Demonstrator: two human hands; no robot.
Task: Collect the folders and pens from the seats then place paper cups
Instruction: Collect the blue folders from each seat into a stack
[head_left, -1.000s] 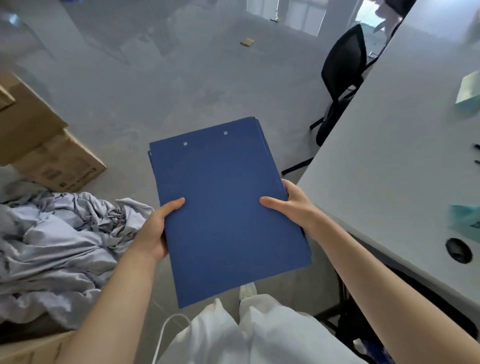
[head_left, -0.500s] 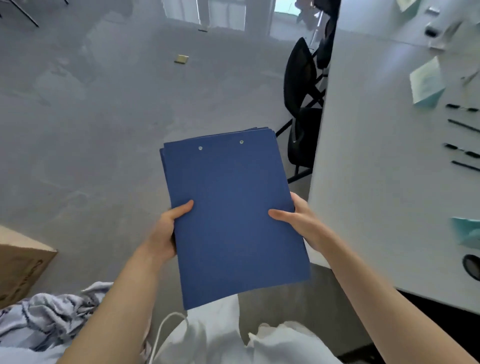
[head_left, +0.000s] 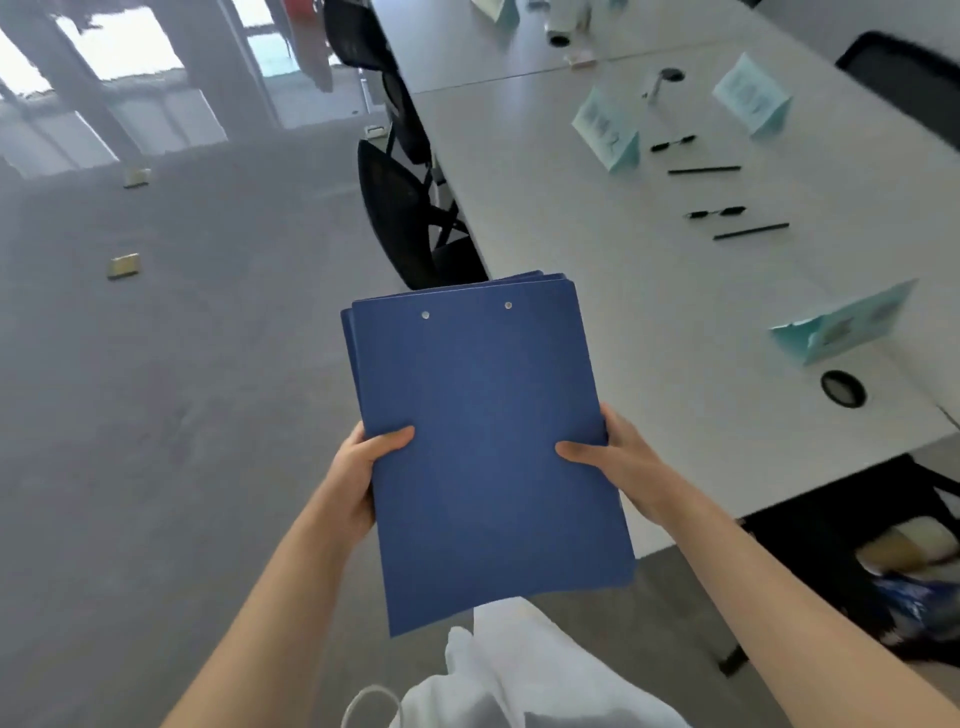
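A stack of blue folders (head_left: 488, 441) is gripped at its sides by the left hand (head_left: 358, 478) and right hand (head_left: 621, 465), thumbs on top. Right of it, four pens (head_left: 704, 169) are seen on the worktop (head_left: 571, 249).

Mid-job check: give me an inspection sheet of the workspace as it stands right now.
Surface: long white table at right, round grommet hole near its edge.
Job's things: stack of blue folders held off the table; black pens still on the table; no paper cups made out.
Clutter: teal name cards; blurred items at the far end.
Grippers: left hand and right hand grip the folders' side edges.
Cables: white cord loop at the bottom edge.
Surroundings: grey floor, black chairs, bag under table.
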